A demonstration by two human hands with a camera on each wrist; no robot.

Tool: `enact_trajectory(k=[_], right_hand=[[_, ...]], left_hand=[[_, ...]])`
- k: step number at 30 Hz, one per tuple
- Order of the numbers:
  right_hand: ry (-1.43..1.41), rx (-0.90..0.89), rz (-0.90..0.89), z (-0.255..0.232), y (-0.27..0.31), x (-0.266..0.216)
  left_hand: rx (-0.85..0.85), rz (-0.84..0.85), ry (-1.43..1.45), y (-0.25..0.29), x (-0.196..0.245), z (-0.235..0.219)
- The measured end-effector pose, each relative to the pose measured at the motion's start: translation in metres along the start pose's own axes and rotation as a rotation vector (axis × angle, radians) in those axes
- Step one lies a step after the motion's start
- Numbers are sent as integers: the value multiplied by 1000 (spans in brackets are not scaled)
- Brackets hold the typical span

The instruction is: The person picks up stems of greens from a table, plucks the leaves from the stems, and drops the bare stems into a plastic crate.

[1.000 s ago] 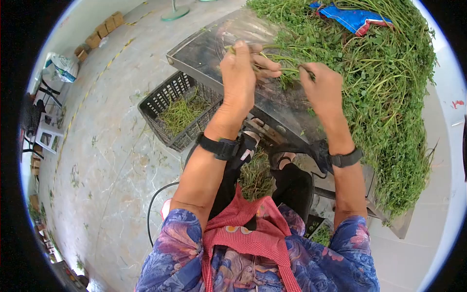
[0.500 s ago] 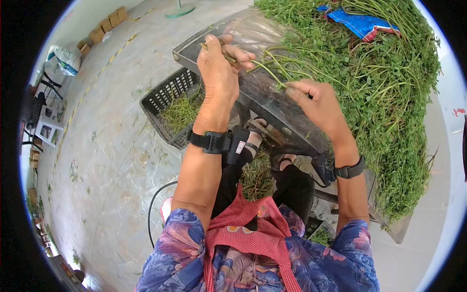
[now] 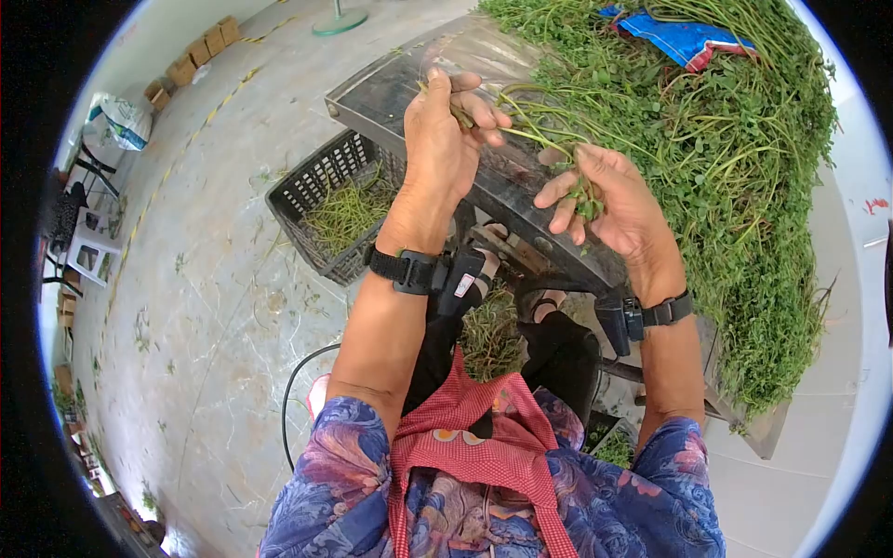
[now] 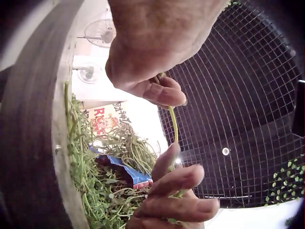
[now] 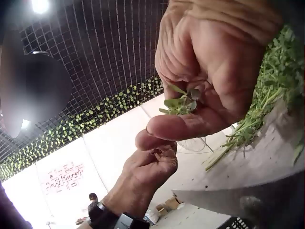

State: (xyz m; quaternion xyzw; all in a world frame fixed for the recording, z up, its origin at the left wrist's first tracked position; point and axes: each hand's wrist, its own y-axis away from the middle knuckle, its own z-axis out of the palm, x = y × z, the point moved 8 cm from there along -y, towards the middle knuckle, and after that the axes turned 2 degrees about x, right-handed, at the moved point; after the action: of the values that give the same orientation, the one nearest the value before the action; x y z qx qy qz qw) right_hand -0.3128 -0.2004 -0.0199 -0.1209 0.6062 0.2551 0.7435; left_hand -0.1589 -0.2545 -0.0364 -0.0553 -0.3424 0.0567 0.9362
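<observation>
Over the table's near edge, my left hand grips the lower part of a thin green plant stem in its curled fingers. The stem stretches across to my right hand, whose thumb and forefinger pinch it near the upper end. A leafy tip of the plant shows inside the right palm, with the other fingers loosely bent around it. In the right wrist view the left hand appears beyond the right fingertips. A large heap of leafy green stems covers the table right of my right hand.
A dark metal-edged table stands before me. Below its left side, a black plastic crate holds cut stems. A blue and red bag lies on the heap. More greens lie on the floor between my feet.
Over the last half second my left hand has moved slightly right. My right hand has turned and spread its lower fingers, bringing the leafy tip into view at its palm.
</observation>
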Motion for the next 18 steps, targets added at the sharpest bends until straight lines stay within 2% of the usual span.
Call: enact_trajectory(k=[2, 4, 5, 7, 8, 9, 11, 13, 15, 16, 17, 18], right_hand=[[-107, -25, 18, 4, 0, 5], [-73, 163, -14, -5, 1, 9], [-73, 165, -13, -7, 0, 11], [67, 389, -25, -30, -1, 15], [138, 449, -111, -34, -2, 11], [138, 451, -111, -33, 1, 12], [552, 455, -74, -17, 9, 4], [621, 447, -72, -10, 11, 8], [1328, 407, -617, 16, 14, -16], [1398, 539, -689, 7, 13, -19], [1399, 540, -691, 0, 6, -26], [966, 783, -521, -43, 5, -34]], left_hand=[[1, -9, 0, 0, -1, 0], [4, -20, 0, 1, -1, 1], [5, 4, -25, 2, 1, 2], [5, 24, -49, 6, 3, 7], [-4, 19, -83, 10, 1, 13], [-15, 18, -116, 12, 0, 17], [1, 65, -140, 6, 10, 12], [20, 101, -166, 8, 13, 9], [40, 115, -192, 11, 13, 11], [37, 116, -192, 14, 11, 14], [5, 108, -187, 17, 7, 20], [-24, 102, -182, 18, 6, 24]])
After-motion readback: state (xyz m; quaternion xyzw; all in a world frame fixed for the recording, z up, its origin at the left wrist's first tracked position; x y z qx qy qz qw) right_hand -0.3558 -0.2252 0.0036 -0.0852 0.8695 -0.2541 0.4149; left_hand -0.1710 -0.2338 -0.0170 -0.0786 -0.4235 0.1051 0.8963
